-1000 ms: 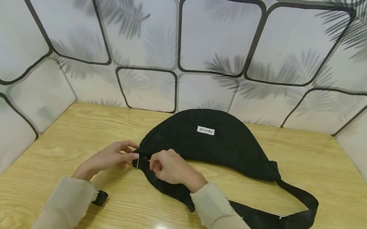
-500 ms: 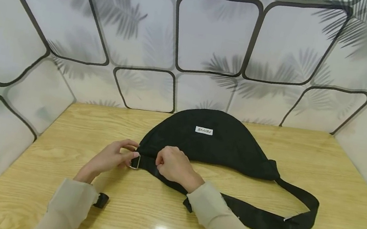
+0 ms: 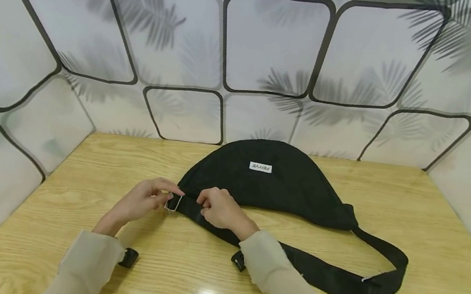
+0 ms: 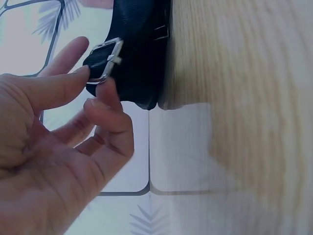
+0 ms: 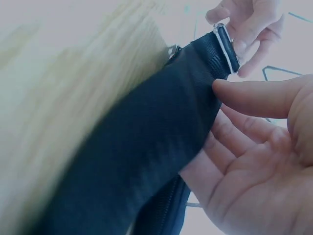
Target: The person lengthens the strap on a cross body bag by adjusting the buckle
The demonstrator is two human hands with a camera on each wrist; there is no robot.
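Observation:
A black waist bag [image 3: 267,181] with a white label lies on the wooden table. At its left end, my left hand [image 3: 142,201] pinches a silver rectangular buckle [image 3: 174,202] between thumb and fingers. The left wrist view shows the buckle [image 4: 117,51] close up, with black webbing through it. Just to the right, my right hand [image 3: 224,209] grips the black strap [image 3: 190,209]. In the right wrist view, the thumb lies on the strap [image 5: 146,117] with the fingers behind it. Part of the strap is hidden under the right forearm.
A small black plastic clip [image 3: 128,257] lies beside the left cuff. Another black clip [image 3: 238,261] sits beside the right cuff. The strap loops [image 3: 394,270] out to the right. A patterned backdrop [image 3: 272,46] encloses the table behind and at both sides.
The right hand has shifted slightly right from the buckle along the strap, which now lies straighter. The left hand stays at the buckle, its fingers shifted a little. The clip near the right cuff has moved slightly left.

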